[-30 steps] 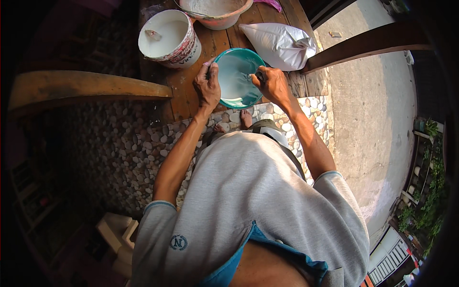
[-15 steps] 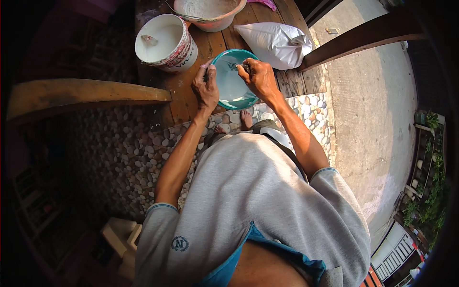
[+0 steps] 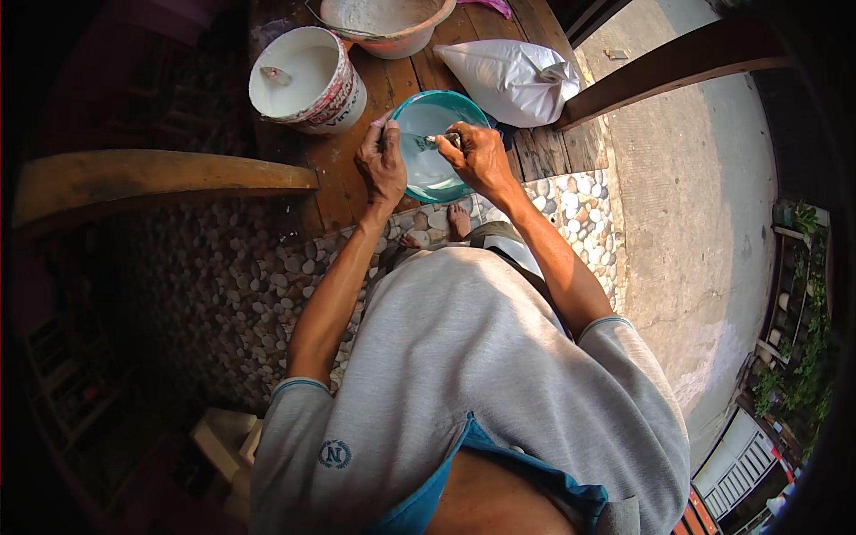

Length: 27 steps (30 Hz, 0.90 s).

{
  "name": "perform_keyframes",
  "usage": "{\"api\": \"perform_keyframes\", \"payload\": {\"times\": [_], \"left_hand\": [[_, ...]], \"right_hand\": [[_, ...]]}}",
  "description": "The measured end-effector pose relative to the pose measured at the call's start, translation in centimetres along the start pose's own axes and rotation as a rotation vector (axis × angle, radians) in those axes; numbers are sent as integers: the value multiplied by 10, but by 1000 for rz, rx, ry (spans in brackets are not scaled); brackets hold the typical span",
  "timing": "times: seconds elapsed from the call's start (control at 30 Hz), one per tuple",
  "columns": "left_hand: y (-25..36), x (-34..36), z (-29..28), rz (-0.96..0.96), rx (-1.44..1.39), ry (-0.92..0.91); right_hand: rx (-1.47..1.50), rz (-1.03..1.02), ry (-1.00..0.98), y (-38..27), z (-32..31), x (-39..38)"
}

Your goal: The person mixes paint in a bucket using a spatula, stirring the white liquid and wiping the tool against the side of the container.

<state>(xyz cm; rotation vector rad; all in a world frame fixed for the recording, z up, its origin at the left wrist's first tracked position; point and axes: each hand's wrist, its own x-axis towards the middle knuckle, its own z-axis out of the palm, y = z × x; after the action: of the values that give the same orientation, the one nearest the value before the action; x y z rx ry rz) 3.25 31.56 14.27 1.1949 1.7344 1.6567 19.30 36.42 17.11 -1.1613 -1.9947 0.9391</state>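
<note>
A teal basin (image 3: 437, 190) with milky white stuff inside stands on the wooden table, near its front edge. My left hand (image 3: 382, 165) is closed on the basin's left rim, thumb on top. Over the basin, my right hand (image 3: 482, 160) is wrapped round the dark handle of what looks like a putty knife (image 3: 430, 139). Its metal part points left across the basin, toward my left thumb. The blade is thin and partly lost against the pale contents, so whether it touches them I cannot tell.
A white bucket (image 3: 343, 105) of white paste stands at the back left, beside a wide tub (image 3: 406, 43) with pale residue. A tied white plastic bag (image 3: 508, 80) lies right of them. Curved wooden beams (image 3: 169, 171) flank the table (image 3: 334, 201). Pebble-patterned flooring (image 3: 241, 259) lies below.
My right hand has lowered and turned slightly, and the putty knife now points more to the left, with its metal neck showing. My left hand stays on the basin's rim.
</note>
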Motion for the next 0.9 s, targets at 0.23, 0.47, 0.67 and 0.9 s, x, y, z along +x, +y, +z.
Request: {"api": "perform_keyframes", "payload": {"times": [0.23,0.47,0.67,0.9], "left_hand": [[2,-1,3,6,3,6],[5,-2,1,8,2,-1],[3,0,1,18,-5,14],[4,-3,6,1,8,2]], "right_hand": [[-96,12,31,5,-11,-4],[40,18,-43,-9,1,0],[-110,-47,105,2,-8,8],[-37,14,-68,-9,-3,-11]]}}
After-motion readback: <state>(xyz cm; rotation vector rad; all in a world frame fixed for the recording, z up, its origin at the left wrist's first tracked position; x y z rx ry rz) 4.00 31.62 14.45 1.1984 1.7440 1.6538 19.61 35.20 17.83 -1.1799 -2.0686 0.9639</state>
